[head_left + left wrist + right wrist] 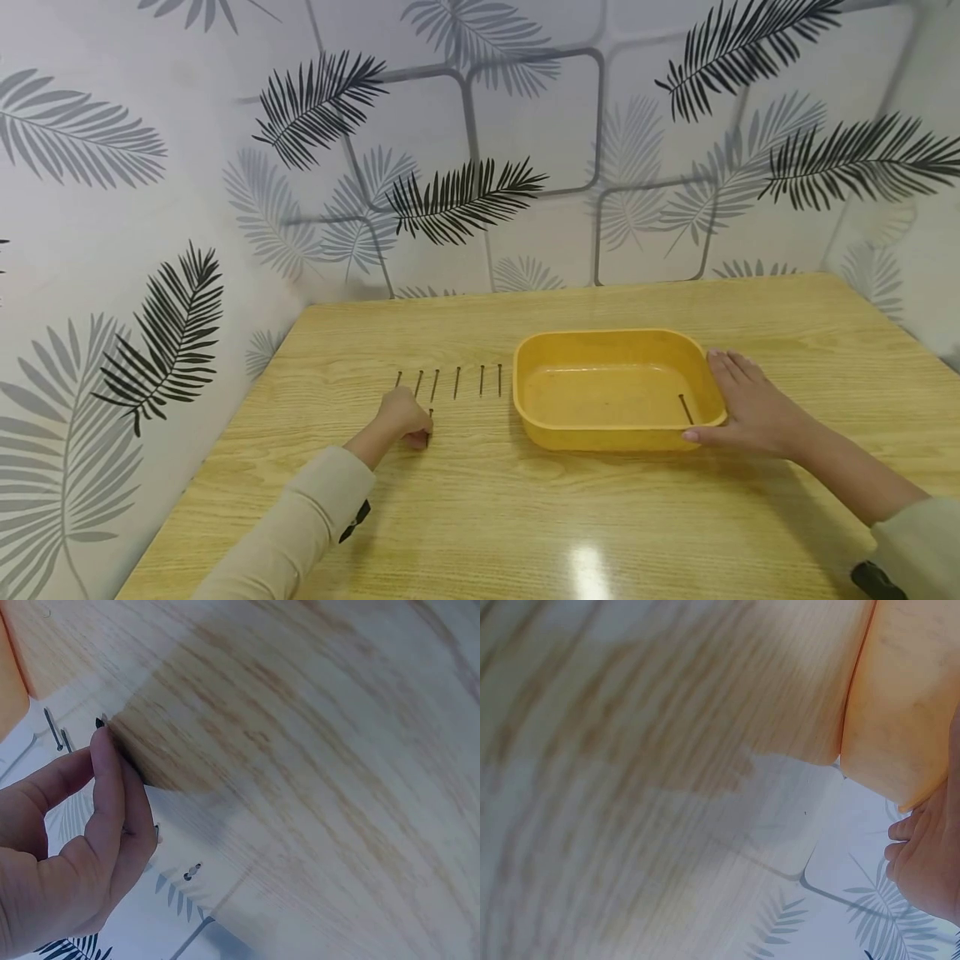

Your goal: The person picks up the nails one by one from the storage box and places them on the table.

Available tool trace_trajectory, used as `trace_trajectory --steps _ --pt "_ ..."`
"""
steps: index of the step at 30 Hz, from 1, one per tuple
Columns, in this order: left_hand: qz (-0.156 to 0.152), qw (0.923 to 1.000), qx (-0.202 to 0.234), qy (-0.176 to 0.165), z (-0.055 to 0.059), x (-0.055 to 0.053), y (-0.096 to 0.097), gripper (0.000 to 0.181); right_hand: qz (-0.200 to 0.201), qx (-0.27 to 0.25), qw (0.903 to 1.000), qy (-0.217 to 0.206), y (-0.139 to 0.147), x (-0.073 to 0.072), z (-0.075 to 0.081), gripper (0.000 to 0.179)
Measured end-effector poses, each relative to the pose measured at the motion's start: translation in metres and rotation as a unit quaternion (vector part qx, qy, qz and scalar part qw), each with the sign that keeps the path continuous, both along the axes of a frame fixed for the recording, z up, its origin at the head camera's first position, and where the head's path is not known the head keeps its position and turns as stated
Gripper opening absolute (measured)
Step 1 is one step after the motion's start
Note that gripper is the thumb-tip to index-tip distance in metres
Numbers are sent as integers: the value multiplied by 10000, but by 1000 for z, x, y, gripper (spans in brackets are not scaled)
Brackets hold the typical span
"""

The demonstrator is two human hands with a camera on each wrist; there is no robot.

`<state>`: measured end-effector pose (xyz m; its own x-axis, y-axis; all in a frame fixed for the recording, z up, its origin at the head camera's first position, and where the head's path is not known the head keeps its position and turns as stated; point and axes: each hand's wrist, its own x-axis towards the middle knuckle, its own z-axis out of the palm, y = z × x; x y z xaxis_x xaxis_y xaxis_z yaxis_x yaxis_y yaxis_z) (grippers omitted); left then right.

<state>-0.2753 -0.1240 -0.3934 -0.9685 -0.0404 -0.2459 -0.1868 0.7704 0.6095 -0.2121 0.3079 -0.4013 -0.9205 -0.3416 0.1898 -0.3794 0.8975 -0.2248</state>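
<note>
In the head view my left hand (405, 417) pinches a dark, thin screw (431, 414) close over the table, in front of a row of similar screws. The left wrist view shows the fingertips (100, 739) together, with one dark end of the held screw (100, 722) poking out; the rest is hidden by the fingers. My right hand (757, 412) rests on the right end of a yellow plastic tub (600, 438), its fingers straight along the end wall and its thumb at the front rim. Inside the tub, one screw (686, 408) leans near the right end.
Several screws (457, 383) lie in a spaced row on the wooden table (480, 517), left of the tub. Behind the table stands a wall (525, 242) with a leaf pattern, and another wall (172, 208) borders its left side.
</note>
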Motion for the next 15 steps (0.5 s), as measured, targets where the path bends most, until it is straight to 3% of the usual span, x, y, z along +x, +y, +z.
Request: trace_trajectory --steps 11,15 --pt "20 9999 -82 -100 3 -3 -1 15 -60 -39 9999 -105 0 -1 -1 112" --pt "-11 9998 -104 -142 6 -4 -3 30 -70 -37 9999 -107 0 -1 -2 113"
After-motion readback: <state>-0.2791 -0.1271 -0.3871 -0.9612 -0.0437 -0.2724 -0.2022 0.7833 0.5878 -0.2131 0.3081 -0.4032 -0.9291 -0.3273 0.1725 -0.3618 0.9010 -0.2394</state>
